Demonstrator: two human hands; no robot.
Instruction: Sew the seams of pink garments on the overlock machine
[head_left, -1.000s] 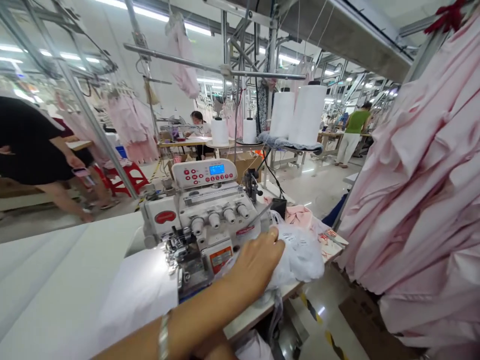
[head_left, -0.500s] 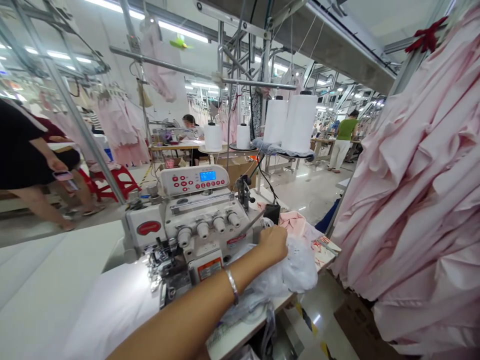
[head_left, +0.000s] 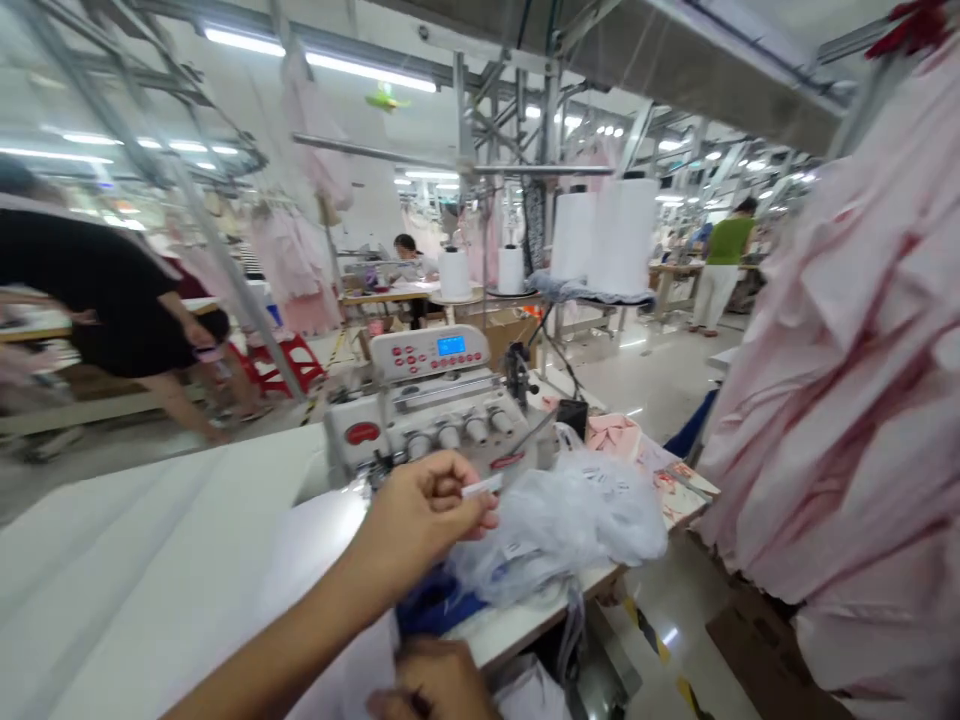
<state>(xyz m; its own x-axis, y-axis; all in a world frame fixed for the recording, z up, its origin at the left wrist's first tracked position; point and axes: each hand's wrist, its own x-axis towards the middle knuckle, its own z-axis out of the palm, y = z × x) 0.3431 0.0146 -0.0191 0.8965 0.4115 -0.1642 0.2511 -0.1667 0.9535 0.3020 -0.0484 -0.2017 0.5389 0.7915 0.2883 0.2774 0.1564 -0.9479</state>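
Our left hand (head_left: pixel 420 517) pinches a small white label (head_left: pixel 481 486), print unreadable, beside a crumpled plastic bag (head_left: pixel 559 530); we cannot tell our right hand's (head_left: pixel 431 683) grip, low at the frame's edge.

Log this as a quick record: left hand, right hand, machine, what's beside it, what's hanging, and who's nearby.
Left hand: pinching a small white label
Right hand: at the bottom edge, beside white fabric
Machine: overlock sewing machine
Beside it: crumpled translucent plastic bag
Hanging: pink garments
Nearby: person in black
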